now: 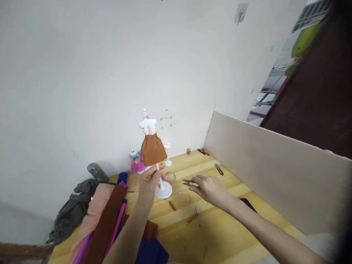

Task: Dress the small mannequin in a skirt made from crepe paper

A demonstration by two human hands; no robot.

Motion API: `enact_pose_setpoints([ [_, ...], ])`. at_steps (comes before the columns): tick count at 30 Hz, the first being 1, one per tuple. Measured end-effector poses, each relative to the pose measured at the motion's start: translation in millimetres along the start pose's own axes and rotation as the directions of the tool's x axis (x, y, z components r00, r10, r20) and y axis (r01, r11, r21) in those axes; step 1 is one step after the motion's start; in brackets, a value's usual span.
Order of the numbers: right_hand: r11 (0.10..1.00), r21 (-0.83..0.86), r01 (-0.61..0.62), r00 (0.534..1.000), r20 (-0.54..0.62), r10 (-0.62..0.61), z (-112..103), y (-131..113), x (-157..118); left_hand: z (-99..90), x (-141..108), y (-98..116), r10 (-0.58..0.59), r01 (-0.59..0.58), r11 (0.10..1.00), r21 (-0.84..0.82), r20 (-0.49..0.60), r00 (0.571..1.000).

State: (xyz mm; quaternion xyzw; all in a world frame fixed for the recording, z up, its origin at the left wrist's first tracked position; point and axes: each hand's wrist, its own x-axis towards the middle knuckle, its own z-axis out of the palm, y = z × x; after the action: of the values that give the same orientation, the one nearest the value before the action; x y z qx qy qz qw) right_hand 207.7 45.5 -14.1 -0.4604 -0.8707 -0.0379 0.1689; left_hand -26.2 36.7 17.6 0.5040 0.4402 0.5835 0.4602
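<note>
My left hand [152,175] is closed round the white stem of a small dress-form stand, whose round base [164,191] shows just below the fingers. Above it rises the white mannequin torso [148,125], dressed in a gathered brown skirt [153,150]. My right hand [206,186] grips a pair of thread snips [188,182], with the blades apart and pointing left toward the stand. A gap of bare table separates the blades from the base. Thin wire-like rings [171,176] lie close to the stand.
Folded fabrics [106,220] in several colours pile up at left, beside a striped cloth [72,205] and a grey-blue bottle [97,172]. A small pink-skirted figure [136,165] stands behind. Other snips [219,169] lie near the low partition [264,165]. A dark flat object [248,205] is right.
</note>
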Motion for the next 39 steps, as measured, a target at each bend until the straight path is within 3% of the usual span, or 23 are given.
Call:
enact_pose_setpoints([
  [6,0.968,0.103,0.228,0.942,-0.276,-0.192,-32,-13,6,-0.7,-1,-6,0.005,-0.006,0.997,0.078,0.01,1.0],
  [11,0.927,0.19,0.323,0.894,-0.384,-0.233,-36,-29,4,4.3,-4,-3,0.005,-0.003,0.99,0.138,-0.016,1.0],
  [14,0.887,0.341,0.311,0.9,-0.405,-0.16,-41,-40,3,5.2,-5,-1,-0.015,0.02,0.988,0.154,-0.034,0.999],
  [16,0.81,0.542,0.224,0.927,-0.376,-0.005,-45,-46,6,5.5,-5,0,-0.006,0.014,0.986,0.169,-0.053,0.999],
  [18,0.608,0.786,0.114,0.934,-0.292,0.203,-47,-50,13,6.2,-6,1,0.011,0.0,0.984,0.176,-0.063,0.998],
  [19,0.442,0.895,0.068,0.93,-0.218,0.297,-46,-53,17,6.7,-6,1,0.018,-0.006,0.985,0.173,-0.064,0.998],
  [21,0.011,1.0,0.003,0.925,-0.007,0.38,-41,-57,26,7.6,-7,1,0.024,-0.014,0.987,0.161,-0.061,0.998],
  [23,-0.398,0.913,-0.091,0.936,0.215,0.278,-37,-64,34,8.0,-7,-2,0.024,-0.014,0.986,0.166,-0.06,0.998],
  [24,-0.542,0.828,-0.14,0.938,0.286,0.195,-35,-68,38,7.8,-7,-4,0.021,-0.01,0.984,0.177,-0.062,0.998],
  [27,-0.767,0.603,-0.217,0.942,0.335,-0.003,-35,-83,45,6.2,-6,-12,0.023,-0.009,0.977,0.215,-0.062,0.998],
  [30,-0.85,0.48,-0.217,0.948,0.31,-0.067,-36,-94,50,4.1,-7,-16,0.047,-0.031,0.971,0.235,-0.06,0.997],
  [33,-0.865,0.482,-0.142,0.952,0.306,0.015,-36,-99,53,2.9,-10,-14,0.052,-0.035,0.97,0.242,-0.066,0.996],
  [39,-0.707,0.707,-0.003,0.942,0.239,0.235,-33,-101,57,4.8,-18,-6,0.001,0.001,0.989,0.146,-0.012,1.0],
])
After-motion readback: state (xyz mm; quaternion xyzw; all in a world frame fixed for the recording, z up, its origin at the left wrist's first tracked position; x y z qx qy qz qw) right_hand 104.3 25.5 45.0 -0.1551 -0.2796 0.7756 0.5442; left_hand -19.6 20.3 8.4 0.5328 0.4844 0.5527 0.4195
